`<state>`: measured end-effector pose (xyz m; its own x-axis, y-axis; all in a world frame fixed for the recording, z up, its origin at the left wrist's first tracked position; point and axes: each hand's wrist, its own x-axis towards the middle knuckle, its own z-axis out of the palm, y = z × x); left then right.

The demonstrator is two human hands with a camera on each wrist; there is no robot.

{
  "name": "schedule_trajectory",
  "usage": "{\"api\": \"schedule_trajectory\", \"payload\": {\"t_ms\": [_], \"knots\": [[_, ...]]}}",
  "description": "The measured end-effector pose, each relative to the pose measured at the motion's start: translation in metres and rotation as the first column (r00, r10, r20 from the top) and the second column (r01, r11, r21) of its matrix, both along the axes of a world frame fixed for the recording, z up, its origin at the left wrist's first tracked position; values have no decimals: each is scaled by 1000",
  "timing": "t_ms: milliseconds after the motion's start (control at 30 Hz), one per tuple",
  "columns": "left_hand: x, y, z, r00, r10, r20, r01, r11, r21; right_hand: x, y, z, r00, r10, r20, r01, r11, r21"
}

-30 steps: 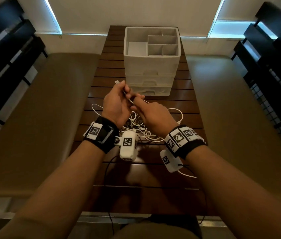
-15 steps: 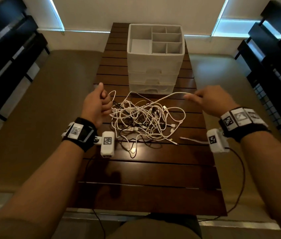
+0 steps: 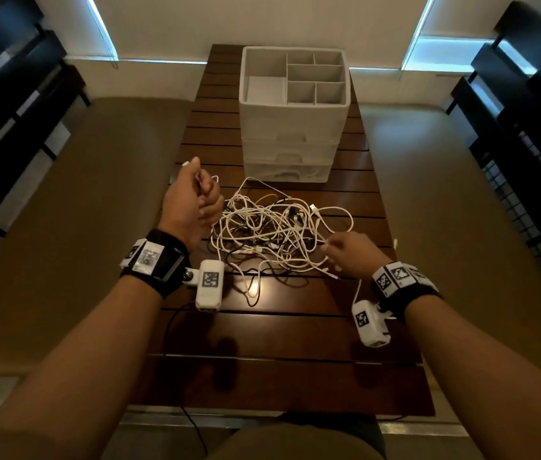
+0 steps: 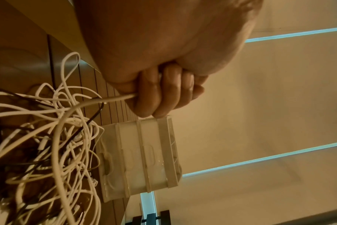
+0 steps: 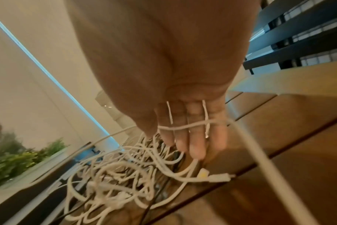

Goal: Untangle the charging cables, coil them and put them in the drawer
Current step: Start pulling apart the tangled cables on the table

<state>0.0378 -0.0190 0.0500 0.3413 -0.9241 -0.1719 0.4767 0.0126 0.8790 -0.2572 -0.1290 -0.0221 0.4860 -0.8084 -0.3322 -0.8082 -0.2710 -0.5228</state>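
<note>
A tangle of white and dark charging cables lies on the wooden slat table, in front of a white drawer unit with closed drawers. My left hand is at the tangle's left edge. Its fingers are curled round one white cable, whose plug end sticks out above the fist. My right hand reaches into the tangle's right side. Its fingers are straight, with a white cable lying across them.
The drawer unit's top is an open divided tray. Tan cushioned benches flank the table, with dark slatted backs beyond. A black camera lead trails over the near slats. A loose plug lies by my right fingertips.
The hands, together above the tangle a second ago, parted as my right hand drew a cable out to the right. It has now come back down to the tangle's right edge. My left hand keeps its grip.
</note>
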Motion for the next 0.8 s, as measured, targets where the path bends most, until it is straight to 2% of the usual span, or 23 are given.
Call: {"api": "schedule_trajectory", "payload": {"t_ms": [100,133,167,200,233,267,300,367,400,467,533,600,667,733,800], "knots": [[-10,-2,0,1000,-22,10,22,1000,-16,17,2,4,988,-3,154,25,990,-142],[-11,-2,1,1000,-21,5,21,1000,-18,23,1,12,980,35,194,-18,996,-90],[-12,-2,2,1000,-20,1,20,1000,-16,28,-1,19,982,121,145,-123,992,7],[-11,-1,4,1000,-19,8,19,1000,-7,31,-3,26,970,240,29,-241,962,125],[-11,-1,5,999,-18,27,18,1000,13,32,-8,29,938,335,-86,-309,924,226],[-11,0,6,998,-13,62,11,999,41,32,-18,28,923,359,-139,-314,911,266],[-11,2,6,994,-5,108,-3,998,68,31,-30,24,947,303,-111,-270,932,242],[-12,6,4,985,-3,174,-14,995,94,31,-52,16,997,74,37,-76,995,65],[-12,7,2,985,-5,174,-12,995,100,32,-61,13,994,-38,105,43,998,-39],[-11,8,-4,994,-10,111,-2,994,106,36,-73,9,966,-194,169,226,954,-199],[-10,6,-11,999,-37,17,35,994,107,41,-83,-2,972,-214,100,232,944,-236],[-11,6,-16,997,-78,-1,78,989,127,46,-87,-15,984,-157,-89,145,981,-132],[-13,7,-20,993,-118,15,115,984,139,45,-85,-22,955,-116,-273,106,993,-53],[-16,9,-22,990,-141,21,137,981,135,43,-82,-24,939,-144,-311,109,986,-127],[-17,8,-22,992,-128,17,123,980,158,44,-83,-19,949,-211,-233,159,962,-222]]}}
